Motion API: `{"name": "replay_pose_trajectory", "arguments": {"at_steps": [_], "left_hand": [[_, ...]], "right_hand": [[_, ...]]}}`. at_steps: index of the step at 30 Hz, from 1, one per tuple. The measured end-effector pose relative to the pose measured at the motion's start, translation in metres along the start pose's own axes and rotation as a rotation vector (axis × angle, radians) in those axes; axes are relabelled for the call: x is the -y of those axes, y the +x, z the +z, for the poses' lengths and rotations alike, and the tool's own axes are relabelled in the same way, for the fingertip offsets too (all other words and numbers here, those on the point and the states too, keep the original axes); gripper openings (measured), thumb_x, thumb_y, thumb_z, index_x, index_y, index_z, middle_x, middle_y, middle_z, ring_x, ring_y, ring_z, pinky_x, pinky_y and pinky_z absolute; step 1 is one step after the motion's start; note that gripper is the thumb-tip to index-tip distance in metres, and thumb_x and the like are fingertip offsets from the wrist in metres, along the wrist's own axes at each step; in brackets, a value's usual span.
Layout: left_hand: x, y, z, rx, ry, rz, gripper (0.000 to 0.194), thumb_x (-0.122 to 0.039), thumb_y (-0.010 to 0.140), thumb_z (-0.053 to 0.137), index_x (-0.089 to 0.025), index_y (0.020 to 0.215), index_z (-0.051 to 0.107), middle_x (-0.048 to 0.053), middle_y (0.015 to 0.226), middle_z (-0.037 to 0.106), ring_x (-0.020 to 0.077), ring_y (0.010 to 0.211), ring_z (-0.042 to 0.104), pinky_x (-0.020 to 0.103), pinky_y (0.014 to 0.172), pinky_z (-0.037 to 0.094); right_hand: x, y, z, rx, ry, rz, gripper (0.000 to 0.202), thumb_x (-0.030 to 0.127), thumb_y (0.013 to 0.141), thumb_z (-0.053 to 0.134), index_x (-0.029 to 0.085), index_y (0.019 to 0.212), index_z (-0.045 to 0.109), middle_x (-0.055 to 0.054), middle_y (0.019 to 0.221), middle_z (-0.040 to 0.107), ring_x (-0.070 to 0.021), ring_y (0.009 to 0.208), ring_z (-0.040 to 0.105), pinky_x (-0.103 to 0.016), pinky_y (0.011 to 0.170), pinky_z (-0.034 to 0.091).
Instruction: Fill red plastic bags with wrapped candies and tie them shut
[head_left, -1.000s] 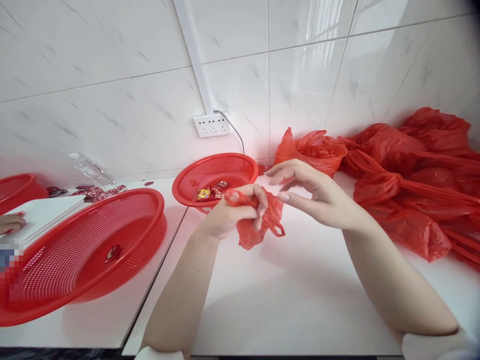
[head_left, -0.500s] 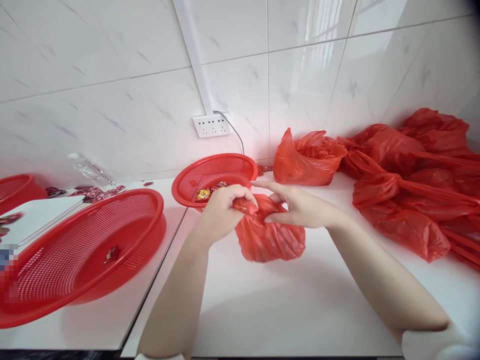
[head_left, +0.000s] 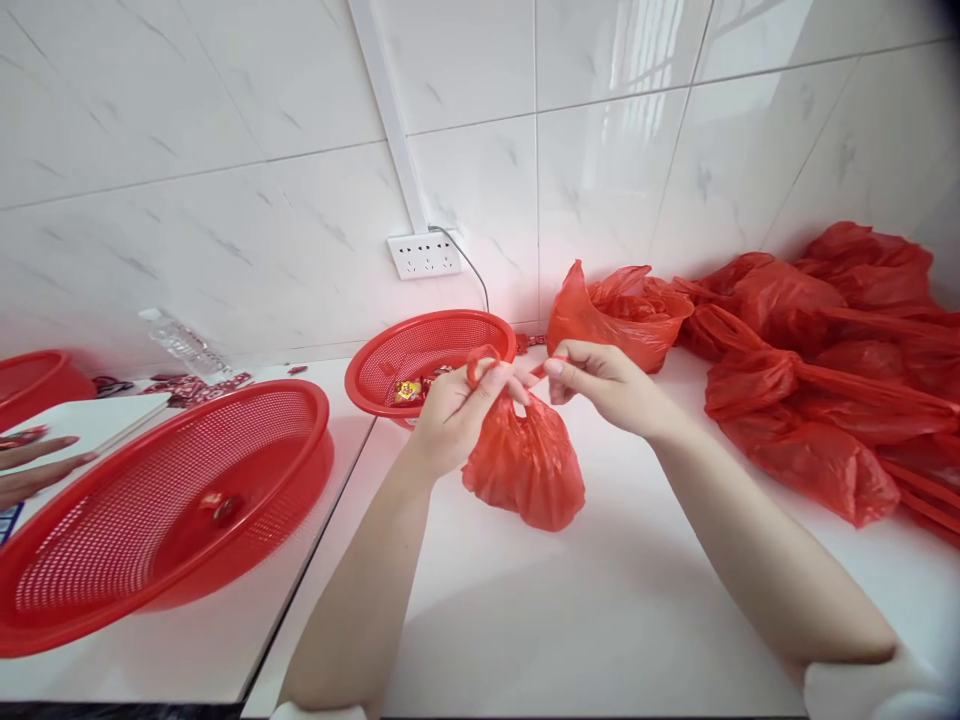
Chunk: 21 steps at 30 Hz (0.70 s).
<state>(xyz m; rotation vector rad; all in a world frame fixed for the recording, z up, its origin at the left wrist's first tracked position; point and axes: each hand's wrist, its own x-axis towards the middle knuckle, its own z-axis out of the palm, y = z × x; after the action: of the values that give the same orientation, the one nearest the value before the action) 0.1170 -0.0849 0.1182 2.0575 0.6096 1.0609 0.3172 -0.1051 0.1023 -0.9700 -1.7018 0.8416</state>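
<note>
A red plastic bag (head_left: 529, 470), bulging at the bottom, hangs between my two hands over the white table (head_left: 570, 620). My left hand (head_left: 461, 410) pinches one twisted handle of the bag at its gathered neck. Opposite it, my right hand (head_left: 600, 380) grips the other handle between thumb and fingers and holds it stretched to the right. What the bag contains is hidden by the plastic. Just behind my left hand stands a round red basket (head_left: 367, 365) with a few wrapped candies (head_left: 409, 391) in it.
A large red basket (head_left: 90, 560) with a couple of wrapped pieces stands left. Another person's hand (head_left: 37, 465) is beyond it, near a clear bottle (head_left: 184, 345). An upright red bag (head_left: 600, 320) and several knotted red bags (head_left: 817, 370) lie right. A wall socket (head_left: 425, 256) has a cable.
The bag's loose top is now drawn into a narrow neck with its handles pulled apart. My right hand has closed on a handle. The other person's hand has come into view at left.
</note>
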Motion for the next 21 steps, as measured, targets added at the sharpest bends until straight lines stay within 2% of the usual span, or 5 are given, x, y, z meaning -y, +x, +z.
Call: {"name": "replay_pose_trajectory", "arguments": {"at_steps": [6,13,16,19,21], "left_hand": [[0.002,0.0,-0.017,-0.096,0.011,-0.061,0.042,-0.044,0.094,0.042,-0.021,0.059,0.046,0.003,0.066,0.052,0.0219,0.096,0.058,0.035,0.089,0.042],[0.011,0.005,-0.043,-0.275,-0.072,-0.16,0.045,-0.048,0.088,0.052,-0.02,0.053,0.046,0.005,0.074,0.063,0.0225,0.089,0.059,0.036,0.083,0.045],[0.026,0.009,-0.042,-0.214,-0.106,-0.311,0.045,-0.052,0.084,0.056,-0.019,0.055,0.048,0.006,0.083,0.068,0.0238,0.095,0.061,0.035,0.086,0.046],[0.037,0.01,-0.036,-0.108,-0.114,-0.398,0.042,-0.054,0.083,0.057,-0.018,0.063,0.06,0.008,0.089,0.068,0.0243,0.097,0.062,0.037,0.09,0.047],[0.039,0.01,-0.031,0.043,-0.103,-0.453,0.04,-0.053,0.083,0.057,-0.016,0.074,0.069,0.009,0.092,0.069,0.0246,0.097,0.063,0.039,0.092,0.047]], "right_hand": [[0.009,-0.008,-0.027,-0.189,-0.127,-0.066,0.052,0.048,0.085,0.06,0.019,0.054,0.029,0.005,0.056,0.026,-0.0088,0.052,0.024,-0.028,0.051,0.02],[0.015,-0.018,-0.065,-0.406,-0.435,-0.051,0.047,0.033,0.083,0.059,0.021,0.054,0.023,0.002,0.056,0.025,-0.0112,0.051,0.025,-0.029,0.048,0.019],[0.011,-0.018,-0.067,-0.433,-0.534,0.01,0.044,0.032,0.082,0.058,0.021,0.054,0.025,0.002,0.055,0.027,-0.0113,0.051,0.027,-0.029,0.047,0.022],[0.005,-0.019,-0.072,-0.297,-0.675,0.155,0.043,0.036,0.082,0.057,0.02,0.054,0.028,0.003,0.053,0.031,-0.0104,0.048,0.028,-0.028,0.046,0.023],[0.001,-0.021,-0.076,-0.18,-0.798,0.238,0.042,0.04,0.082,0.056,0.02,0.054,0.032,0.003,0.052,0.035,-0.0106,0.047,0.031,-0.028,0.046,0.025]]}}
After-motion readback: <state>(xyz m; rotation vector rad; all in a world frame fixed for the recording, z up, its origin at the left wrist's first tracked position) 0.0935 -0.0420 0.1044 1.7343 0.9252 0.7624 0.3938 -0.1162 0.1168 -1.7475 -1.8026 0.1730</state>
